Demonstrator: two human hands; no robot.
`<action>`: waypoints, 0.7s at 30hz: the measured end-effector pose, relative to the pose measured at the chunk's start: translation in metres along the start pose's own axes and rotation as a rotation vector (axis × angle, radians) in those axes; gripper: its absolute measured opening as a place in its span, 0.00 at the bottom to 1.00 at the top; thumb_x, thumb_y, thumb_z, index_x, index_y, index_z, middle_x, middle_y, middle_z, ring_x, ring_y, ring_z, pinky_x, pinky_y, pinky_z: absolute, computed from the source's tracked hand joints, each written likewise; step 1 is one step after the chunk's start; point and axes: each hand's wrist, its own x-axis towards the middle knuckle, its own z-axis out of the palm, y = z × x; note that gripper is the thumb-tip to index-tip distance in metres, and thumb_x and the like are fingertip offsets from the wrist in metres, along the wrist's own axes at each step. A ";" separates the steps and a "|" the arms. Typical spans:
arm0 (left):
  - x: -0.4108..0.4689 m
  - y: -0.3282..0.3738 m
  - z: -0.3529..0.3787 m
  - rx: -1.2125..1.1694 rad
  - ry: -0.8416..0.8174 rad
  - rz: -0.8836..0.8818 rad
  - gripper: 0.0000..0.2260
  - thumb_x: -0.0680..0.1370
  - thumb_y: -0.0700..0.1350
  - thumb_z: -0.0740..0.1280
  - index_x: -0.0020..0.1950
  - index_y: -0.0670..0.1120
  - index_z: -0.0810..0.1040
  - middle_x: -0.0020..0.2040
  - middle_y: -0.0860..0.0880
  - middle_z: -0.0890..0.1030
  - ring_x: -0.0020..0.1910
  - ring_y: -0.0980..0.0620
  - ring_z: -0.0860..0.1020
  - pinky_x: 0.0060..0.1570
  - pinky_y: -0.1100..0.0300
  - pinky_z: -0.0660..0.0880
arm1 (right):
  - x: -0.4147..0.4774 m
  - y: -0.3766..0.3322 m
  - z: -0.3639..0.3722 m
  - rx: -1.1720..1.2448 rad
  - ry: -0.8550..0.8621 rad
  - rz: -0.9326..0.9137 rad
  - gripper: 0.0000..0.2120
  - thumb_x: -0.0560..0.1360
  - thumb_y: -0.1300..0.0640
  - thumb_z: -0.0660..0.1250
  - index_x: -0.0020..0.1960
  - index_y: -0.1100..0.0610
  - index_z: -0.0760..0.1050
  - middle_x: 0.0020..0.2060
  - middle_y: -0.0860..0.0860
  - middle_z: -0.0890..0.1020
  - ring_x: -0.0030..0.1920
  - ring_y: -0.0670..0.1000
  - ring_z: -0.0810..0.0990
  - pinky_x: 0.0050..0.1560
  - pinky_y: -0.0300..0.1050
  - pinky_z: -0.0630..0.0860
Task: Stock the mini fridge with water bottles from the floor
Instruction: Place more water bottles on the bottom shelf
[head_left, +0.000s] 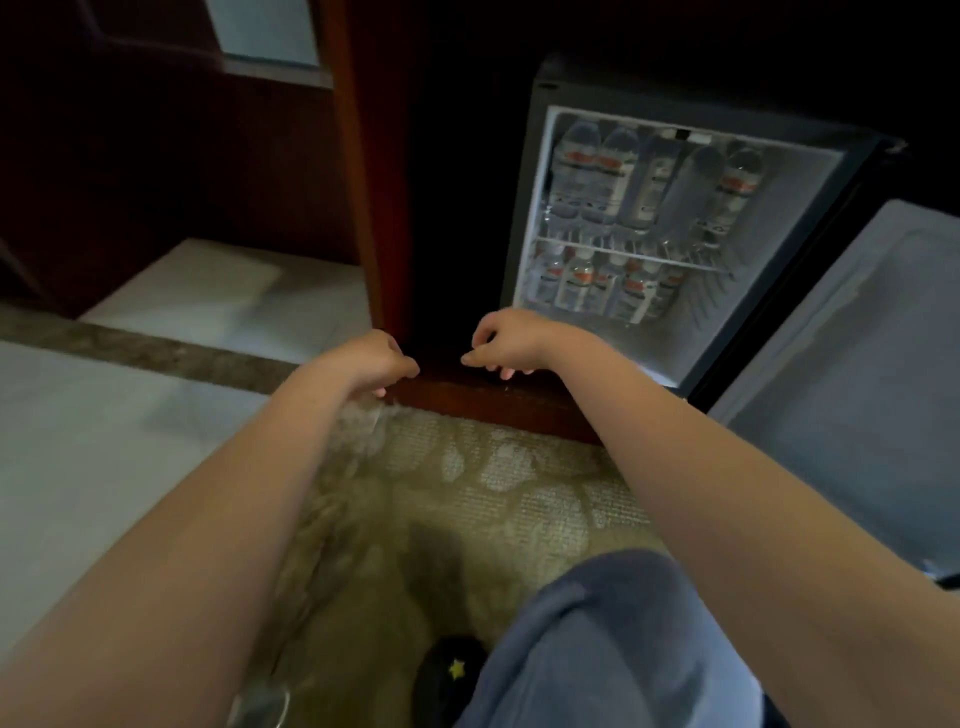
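Both hands reach forward, low, in front of the mini fridge (675, 223). The left hand (376, 364) is curled with its fingers folded downward, and something clear and crinkled, perhaps plastic wrap (363, 421), shows just beneath it; motion blur makes it impossible to tell whether the fingers pinch it or merely hang over it. The right hand (501, 345) is loosely curled too, thumb and forefinger drawn near each other, fingertips pointing down, with nothing visibly between them. It hovers just left of the fridge's lower front corner, over the dark wooden plinth (493, 400) of the cabinet that houses the fridge.

The fridge stands open and lit. Above its wire shelf (634, 254) a row of water bottles (597, 171) stands upright, one further right leaning; below the shelf more bottles stand packed together. Labels are too blurred to read. The fridge door (841, 395) is swung out to the right, its edge cut off by the frame.

In front of the fridge lies patterned carpet (509, 483). To the fridge's left are pale stone flooring and dark wood panelling. A blue-clad knee (613, 639) and a dark slipper (447, 670) fill the bottom edge.
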 end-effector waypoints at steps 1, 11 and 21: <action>-0.012 -0.015 -0.008 -0.007 0.036 -0.009 0.11 0.76 0.49 0.66 0.51 0.41 0.76 0.50 0.40 0.80 0.50 0.42 0.79 0.46 0.51 0.76 | -0.002 -0.016 0.013 -0.003 -0.017 -0.018 0.17 0.79 0.48 0.63 0.59 0.60 0.75 0.48 0.54 0.80 0.46 0.52 0.81 0.41 0.45 0.74; -0.116 -0.184 0.002 -0.161 0.342 -0.206 0.11 0.75 0.47 0.67 0.51 0.40 0.79 0.50 0.39 0.81 0.53 0.41 0.79 0.54 0.51 0.74 | -0.031 -0.111 0.161 0.079 -0.093 -0.161 0.13 0.76 0.52 0.66 0.56 0.60 0.76 0.50 0.54 0.80 0.51 0.54 0.81 0.50 0.47 0.76; -0.158 -0.280 0.099 -0.173 0.106 -0.360 0.26 0.72 0.49 0.72 0.68 0.43 0.71 0.63 0.45 0.74 0.63 0.42 0.73 0.63 0.53 0.70 | -0.050 -0.081 0.246 0.067 -0.268 -0.029 0.11 0.77 0.52 0.65 0.56 0.57 0.75 0.54 0.54 0.78 0.52 0.53 0.78 0.56 0.51 0.77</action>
